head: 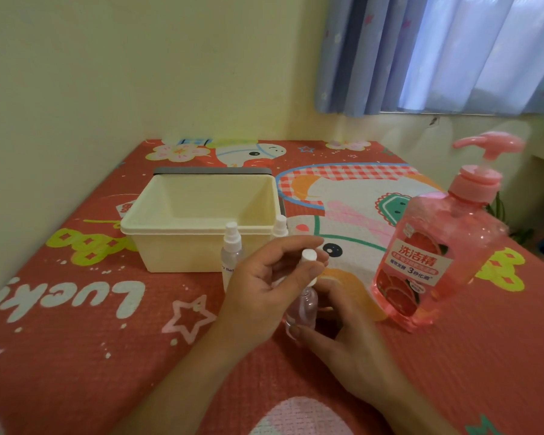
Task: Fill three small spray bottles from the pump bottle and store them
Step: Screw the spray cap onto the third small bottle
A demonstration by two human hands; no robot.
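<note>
**Q:** Head view: where is the working bottle, and which way does it point?

**Operator:** I see the held spray bottle (306, 304) low at centre, just above the mat (76, 356). Its long axis is near upright, with the white cap (309, 255) on top and tipped slightly right.

**Q:** Grip?

**Operator:** My left hand (264, 284) pinches the cap between thumb and fingertips. My right hand (352, 350) curls round the lower body from below. Both hold the same bottle.

**Q:** Containers and contents?

**Operator:** The held bottle's clear body looks faintly pink, but I cannot tell its fill level. The pump bottle (427, 246) stands upright to the right, well apart from my hands. It holds pink liquid almost to its shoulder, and its blurred spout points left. The cream bin (182, 227) sits behind my hands, mouth up, showing bare inner walls. The second spray bottle (231, 243) stands upright against the bin's front wall. The third spray bottle (280, 226) stands at the bin's right front corner, partly hidden by my fingers. I cannot read what either one contains.
</note>
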